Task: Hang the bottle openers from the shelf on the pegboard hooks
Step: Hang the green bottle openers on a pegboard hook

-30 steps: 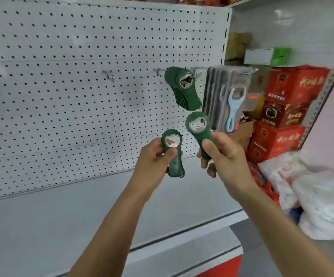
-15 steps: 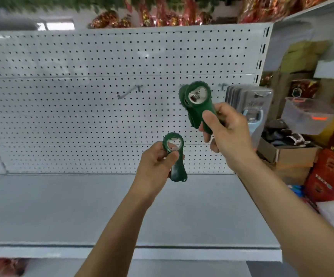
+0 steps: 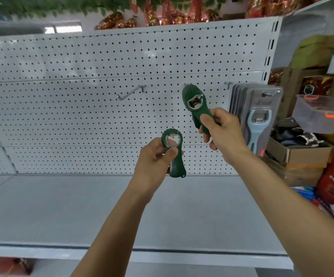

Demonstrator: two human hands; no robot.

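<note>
My left hand (image 3: 154,156) grips a dark green bottle opener (image 3: 173,150) upright in front of the white pegboard (image 3: 82,116), ring end up. My right hand (image 3: 222,132) holds a second green bottle opener (image 3: 197,105) by its handle, with the ring end at the middle hook, against a stack of several green openers hanging there. The hook's tip shows through the ring opening. An empty metal hook (image 3: 131,93) sticks out to the left of it.
Carded light-blue openers (image 3: 257,116) hang on the hook at the right. The grey shelf (image 3: 82,206) runs below the pegboard. Cardboard and red boxes (image 3: 306,156) and a plastic tub (image 3: 320,112) are stacked at the right.
My right hand lifted its green opener from chest height up to the middle hook and brought the ring onto the hook tip. The left hand has stayed low with its opener.
</note>
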